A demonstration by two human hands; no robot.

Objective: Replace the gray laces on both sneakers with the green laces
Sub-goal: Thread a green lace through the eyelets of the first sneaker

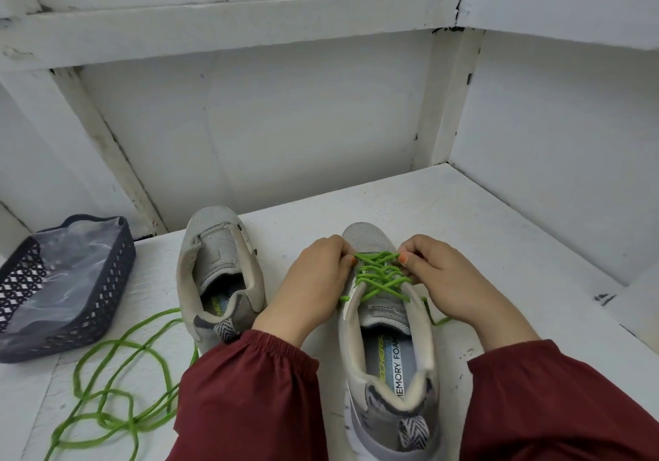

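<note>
Two hands meet on the laced sneaker (388, 421): left hand (313, 282) and right hand (449, 282) each pinch its green lace (379, 275) near the toe. Its insole (397, 368) reads "MEMORY FOAM"; the unlaced sneaker (221, 275) stands beside.

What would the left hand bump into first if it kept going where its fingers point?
The left hand points forward and rightward, so it would first meet the bright green criss-crossed lace on the grey mesh sneaker, which it touches; likely the right hand next.

white tabletop (463, 218), white framed walls (285, 121)
</note>
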